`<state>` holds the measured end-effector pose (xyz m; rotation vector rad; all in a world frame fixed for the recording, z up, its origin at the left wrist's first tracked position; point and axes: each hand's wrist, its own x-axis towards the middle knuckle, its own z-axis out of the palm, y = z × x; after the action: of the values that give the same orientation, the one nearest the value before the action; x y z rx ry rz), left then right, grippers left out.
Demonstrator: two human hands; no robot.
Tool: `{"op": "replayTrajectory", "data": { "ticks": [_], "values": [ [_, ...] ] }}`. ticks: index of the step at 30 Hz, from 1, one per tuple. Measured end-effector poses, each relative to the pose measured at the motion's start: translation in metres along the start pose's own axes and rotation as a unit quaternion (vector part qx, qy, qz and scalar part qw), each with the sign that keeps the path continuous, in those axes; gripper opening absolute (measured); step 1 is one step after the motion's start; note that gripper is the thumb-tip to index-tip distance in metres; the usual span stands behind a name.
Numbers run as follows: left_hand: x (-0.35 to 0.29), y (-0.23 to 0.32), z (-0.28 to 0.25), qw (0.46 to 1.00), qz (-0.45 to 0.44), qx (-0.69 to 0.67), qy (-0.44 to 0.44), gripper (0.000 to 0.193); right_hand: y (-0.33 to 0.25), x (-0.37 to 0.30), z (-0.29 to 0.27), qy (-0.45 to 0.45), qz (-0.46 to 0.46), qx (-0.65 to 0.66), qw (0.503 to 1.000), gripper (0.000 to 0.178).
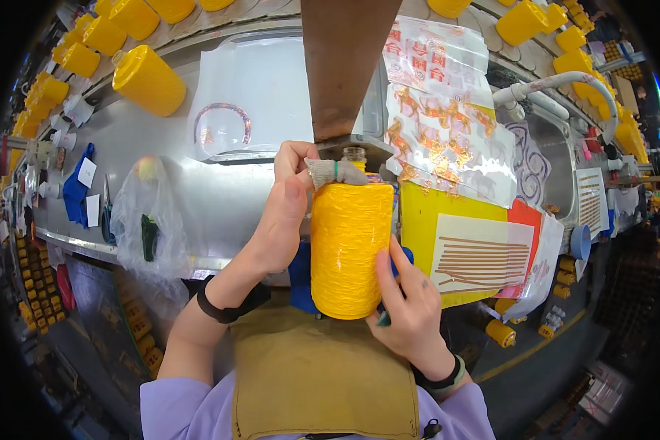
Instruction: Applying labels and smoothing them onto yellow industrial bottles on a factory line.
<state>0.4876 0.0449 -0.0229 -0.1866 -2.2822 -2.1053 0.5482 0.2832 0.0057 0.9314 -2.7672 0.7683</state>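
Brown post was seen top centre; mid-frame, a yellow bottle was held by the half-curled right hand, the left hand bent at its top, grip unclear. Slipping was risked if support was loosened.

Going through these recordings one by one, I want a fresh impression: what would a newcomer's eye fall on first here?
Probably the glossy yellow bottle at the centre, with the left hand at its top end and the right hand against its side. Next, the shiny orange horse figures on sheets at upper right, and the broad brown post at top centre.
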Motion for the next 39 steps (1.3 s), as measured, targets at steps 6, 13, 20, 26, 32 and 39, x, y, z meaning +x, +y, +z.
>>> {"op": "replayTrajectory", "data": {
  "ticks": [6, 13, 20, 26, 32, 39],
  "values": [
    [0.001, -0.002, 0.0, 0.999, -0.007, -0.05, 0.018, 0.079, -0.004, -0.006, -0.004, 0.01, -0.016, 0.08, 0.997, 0.071],
    [-0.016, -0.004, 0.001, 0.994, 0.074, -0.031, 0.072, 0.043, 0.002, -0.002, 0.012, 0.038, 0.072, 0.164, 0.983, 0.084],
    [-0.02, -0.015, 0.005, 0.989, 0.116, -0.017, 0.093, 0.035, 0.001, 0.0, 0.007, 0.026, -0.006, 0.066, 0.997, 0.071],
    [-0.009, -0.012, 0.003, 0.986, 0.024, -0.159, 0.038, 0.031, 0.0, 0.003, 0.006, 0.021, -0.007, 0.087, 0.996, 0.066],
    [-0.002, 0.011, 0.005, 0.986, 0.06, 0.153, -0.002, 0.056, -0.001, 0.002, 0.007, 0.024, -0.016, 0.083, 0.996, 0.069],
    [0.006, 0.015, 0.0, 0.997, 0.023, 0.033, 0.07, 0.065, 0.006, 0.006, 0.021, 0.003, 0.115, 0.11, 0.987, 0.083]
  ]
}}
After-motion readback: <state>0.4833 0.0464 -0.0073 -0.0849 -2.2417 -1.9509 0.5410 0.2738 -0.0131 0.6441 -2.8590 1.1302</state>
